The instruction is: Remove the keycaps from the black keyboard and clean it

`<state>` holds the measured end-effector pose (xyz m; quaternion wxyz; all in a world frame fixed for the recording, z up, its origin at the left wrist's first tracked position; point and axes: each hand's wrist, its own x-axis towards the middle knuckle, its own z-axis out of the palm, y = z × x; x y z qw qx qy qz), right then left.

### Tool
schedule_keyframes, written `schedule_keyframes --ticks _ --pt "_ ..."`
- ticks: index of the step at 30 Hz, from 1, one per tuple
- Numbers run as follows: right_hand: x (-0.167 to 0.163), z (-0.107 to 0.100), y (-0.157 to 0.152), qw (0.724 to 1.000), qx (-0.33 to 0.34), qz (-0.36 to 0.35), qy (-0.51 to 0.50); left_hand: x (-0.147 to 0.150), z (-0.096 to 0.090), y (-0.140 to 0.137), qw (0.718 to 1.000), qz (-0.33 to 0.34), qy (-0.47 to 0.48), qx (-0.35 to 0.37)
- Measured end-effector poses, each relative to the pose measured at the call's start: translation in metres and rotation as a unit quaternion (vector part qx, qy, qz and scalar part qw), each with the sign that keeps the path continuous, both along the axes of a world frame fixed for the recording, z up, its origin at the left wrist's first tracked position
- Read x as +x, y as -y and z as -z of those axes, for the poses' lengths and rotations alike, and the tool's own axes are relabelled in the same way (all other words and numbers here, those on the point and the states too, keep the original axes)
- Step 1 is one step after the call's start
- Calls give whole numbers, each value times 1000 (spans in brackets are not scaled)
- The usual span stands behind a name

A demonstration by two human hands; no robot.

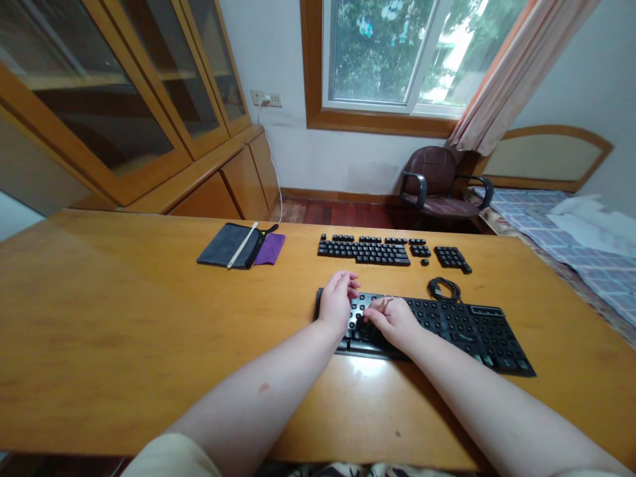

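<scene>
A black keyboard with its key caps off lies in front of me, slightly angled, bare key posts showing. My left hand rests over its left end, fingers loosely bent and a little apart, with nothing visible in them. Just right of it, my right hand is closed low over the keyboard, thumb and fingers pinched together. A thin, light-coloured line shows at its knuckles; whether it is a ring or a tool is unclear. What the fingertips hold is hidden. Behind the keyboard, loose black key caps lie in rows, grouped in keyboard layout.
A coiled black cable sits behind the keyboard. Farther left lie a dark grey zip pouch, a pale flat stick and a purple cloth. Beyond the wooden desk stand a chair and a bed.
</scene>
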<state>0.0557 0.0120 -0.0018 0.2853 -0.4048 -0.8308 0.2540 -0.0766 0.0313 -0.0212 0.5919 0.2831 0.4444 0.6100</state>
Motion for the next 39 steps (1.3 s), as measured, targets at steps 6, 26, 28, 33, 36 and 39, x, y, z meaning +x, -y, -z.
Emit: schedule_keyframes --ticks 6,26,28,33,36,39 --pt "2 -4 5 983 99 -135 72 0 1 0 1000 0 -11 6" --pt "9 0 7 981 150 -73 -98 -1 -1 4 999 24 -41 17" --pt "11 0 5 983 119 8 -140 -1 -1 3 999 29 -40 14" --pt "16 3 -6 937 25 256 -237 1 -6 7 988 117 -93 49" --pt "18 3 -13 919 -13 294 -263 3 -10 11 965 188 -163 86" --pt "19 4 -14 918 -29 287 -272 3 -10 13 945 210 -225 109"
